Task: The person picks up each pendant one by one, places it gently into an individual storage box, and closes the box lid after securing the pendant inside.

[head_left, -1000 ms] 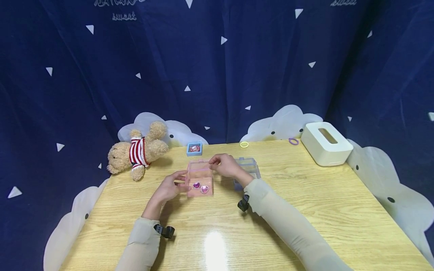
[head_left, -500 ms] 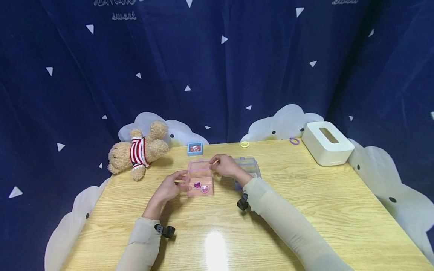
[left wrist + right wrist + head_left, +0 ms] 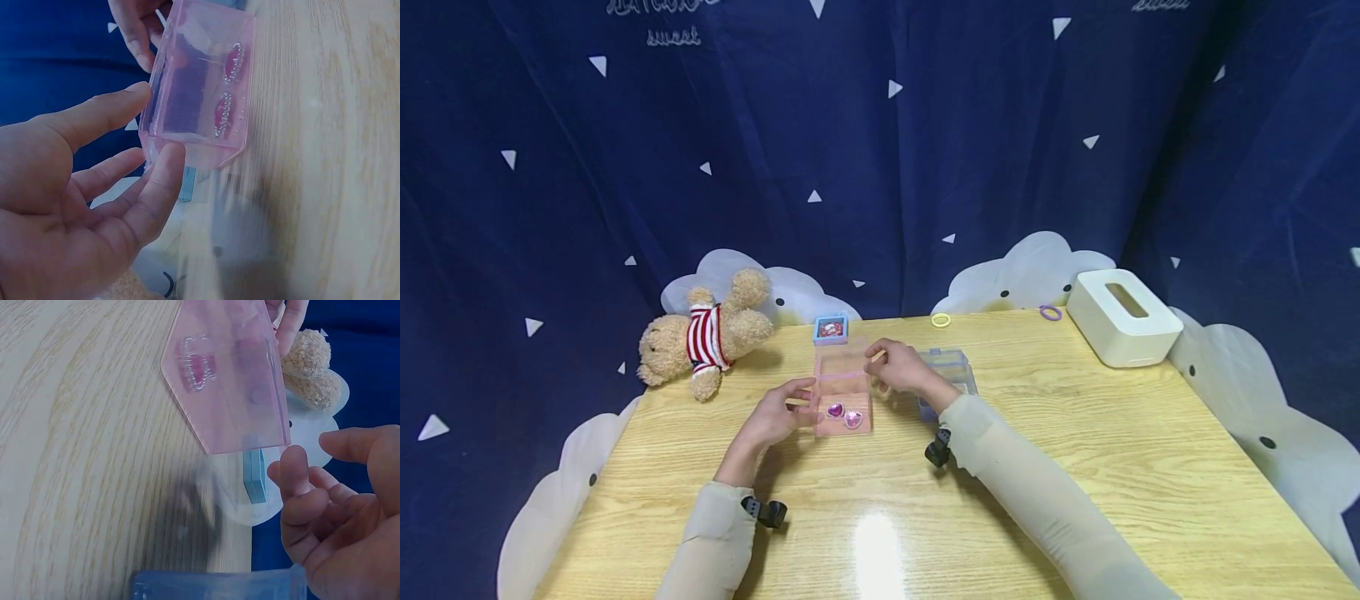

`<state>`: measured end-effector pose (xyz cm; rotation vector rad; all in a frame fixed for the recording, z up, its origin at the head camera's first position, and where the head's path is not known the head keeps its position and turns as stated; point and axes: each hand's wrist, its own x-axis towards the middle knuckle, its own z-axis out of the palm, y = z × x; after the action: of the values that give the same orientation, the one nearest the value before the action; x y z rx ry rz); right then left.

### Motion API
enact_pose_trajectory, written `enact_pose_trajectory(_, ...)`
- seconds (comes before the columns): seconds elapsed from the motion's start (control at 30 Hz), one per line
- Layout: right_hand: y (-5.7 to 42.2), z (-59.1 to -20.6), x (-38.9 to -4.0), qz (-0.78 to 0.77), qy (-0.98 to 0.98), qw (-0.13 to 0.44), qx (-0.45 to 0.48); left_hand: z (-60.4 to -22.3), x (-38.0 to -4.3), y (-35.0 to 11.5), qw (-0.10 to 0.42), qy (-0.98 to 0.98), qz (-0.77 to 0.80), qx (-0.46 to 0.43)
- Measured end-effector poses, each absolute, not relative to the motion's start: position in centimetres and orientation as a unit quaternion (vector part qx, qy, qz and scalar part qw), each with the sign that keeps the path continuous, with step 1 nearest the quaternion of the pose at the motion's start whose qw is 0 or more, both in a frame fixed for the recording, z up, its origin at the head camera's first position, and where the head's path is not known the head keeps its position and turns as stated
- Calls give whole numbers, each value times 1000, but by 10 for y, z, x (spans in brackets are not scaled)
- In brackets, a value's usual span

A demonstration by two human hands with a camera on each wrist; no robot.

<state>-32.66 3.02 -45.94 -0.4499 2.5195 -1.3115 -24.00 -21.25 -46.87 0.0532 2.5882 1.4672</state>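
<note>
A clear pink box (image 3: 843, 431) stands with its lid (image 3: 841, 360) raised; two heart-shaped jewelled pieces (image 3: 853, 419) with beaded rims lie inside. At the box's left side is my left hand (image 3: 775, 414), thumb and fingers spread apart. In the left wrist view its thumb tip and a finger touch the pink walls. My right hand (image 3: 897, 367) is beside the lid's right edge, thumb and index apart. The right wrist view shows a fingertip (image 3: 295, 459) right at the pink corner, with other fingers loosely bent.
A clear blue box (image 3: 949, 362) stands partly behind my right wrist. Farther back are a small light-blue case (image 3: 831, 330), a yellow ring (image 3: 940, 320) and a purple ring (image 3: 1050, 312). A teddy bear (image 3: 705, 336) lies left; a white tissue box (image 3: 1123, 318) is right.
The pink lid's upper edge appears higher in the head view than before. My right hand has shifted very slightly; my left hand and the jewelled pieces have stayed in place.
</note>
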Motion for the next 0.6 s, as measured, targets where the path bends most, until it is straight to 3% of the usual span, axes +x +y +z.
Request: enact_pose_trajectory(0.6,32,-462,-333,-449,872,107,-163,-469,-241,-215,87,870,485,8)
